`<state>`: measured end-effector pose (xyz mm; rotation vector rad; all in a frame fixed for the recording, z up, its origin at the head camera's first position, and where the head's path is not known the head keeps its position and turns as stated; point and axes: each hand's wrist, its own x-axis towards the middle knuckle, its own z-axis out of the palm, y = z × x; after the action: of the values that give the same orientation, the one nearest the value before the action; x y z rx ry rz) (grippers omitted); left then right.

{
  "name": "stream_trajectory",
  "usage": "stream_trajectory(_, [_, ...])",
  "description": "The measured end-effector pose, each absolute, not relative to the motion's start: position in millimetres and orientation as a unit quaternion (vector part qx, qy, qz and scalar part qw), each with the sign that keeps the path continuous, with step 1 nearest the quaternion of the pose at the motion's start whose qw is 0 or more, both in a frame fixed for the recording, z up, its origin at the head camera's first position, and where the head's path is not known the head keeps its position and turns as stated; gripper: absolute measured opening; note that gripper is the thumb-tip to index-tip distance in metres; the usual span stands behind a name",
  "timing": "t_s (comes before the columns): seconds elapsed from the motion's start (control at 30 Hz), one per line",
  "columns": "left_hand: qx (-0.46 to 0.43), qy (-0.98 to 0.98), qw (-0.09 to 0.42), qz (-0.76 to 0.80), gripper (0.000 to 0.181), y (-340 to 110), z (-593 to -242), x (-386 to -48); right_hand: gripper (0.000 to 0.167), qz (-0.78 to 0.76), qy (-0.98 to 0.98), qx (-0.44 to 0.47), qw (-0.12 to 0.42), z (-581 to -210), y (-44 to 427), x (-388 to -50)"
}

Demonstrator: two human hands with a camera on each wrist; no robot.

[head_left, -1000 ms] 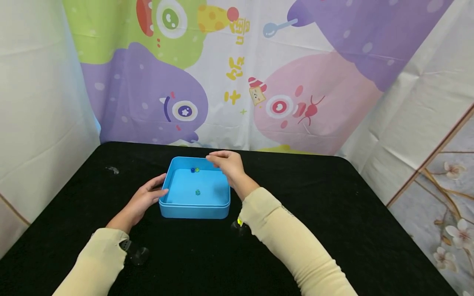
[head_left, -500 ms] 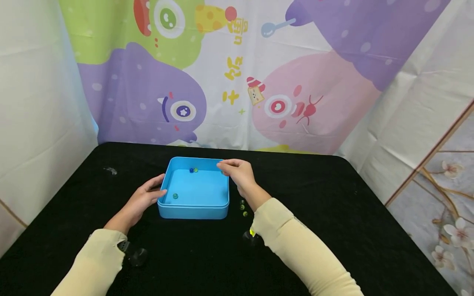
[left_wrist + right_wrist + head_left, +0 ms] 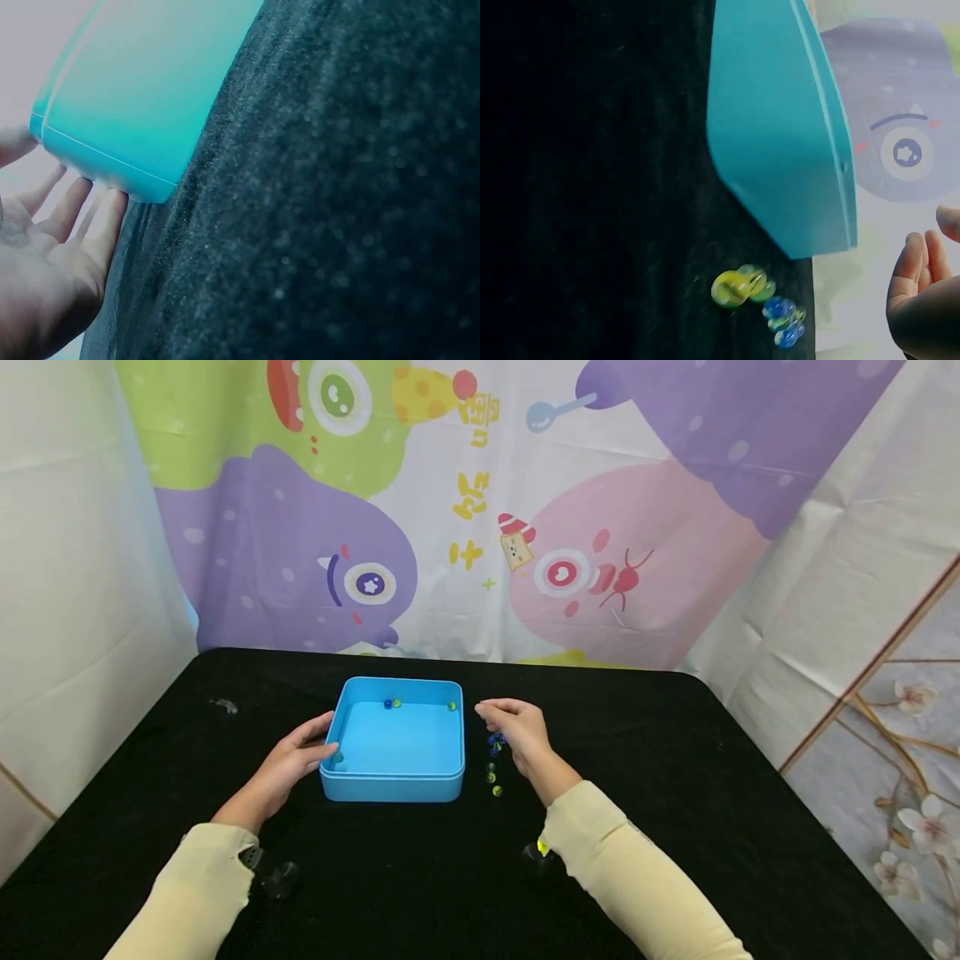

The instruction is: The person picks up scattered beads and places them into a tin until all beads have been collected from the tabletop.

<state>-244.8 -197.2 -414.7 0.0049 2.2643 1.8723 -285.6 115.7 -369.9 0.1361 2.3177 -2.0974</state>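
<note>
Inside the box [image 3: 393,789], far right: one more marble [image 3: 452,706] in! Right hand [image 3: 521,732] now loose by leftover marbles [image 3: 491,777], left hand [image 3: 291,757] still gripping box.

The bench [image 3: 660,777] has a black, velvety-looking surface. A square blue box [image 3: 392,790] stands on it. Just right of the box lie yellow-green marbles [image 3: 491,777], with blue marbles [image 3: 492,740] nearer its far side; left of the box lies a small pale scrap [image 3: 225,705].
</note>
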Motion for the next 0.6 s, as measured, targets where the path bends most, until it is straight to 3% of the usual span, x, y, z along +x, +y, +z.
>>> stream_trajectory(0.6, [0.003, 0.763, 0.108, 0.637, 0.066, -197, -413, -245, 0.025, -0.642, 0.759, 0.089, 0.061, -396, 143, -268])
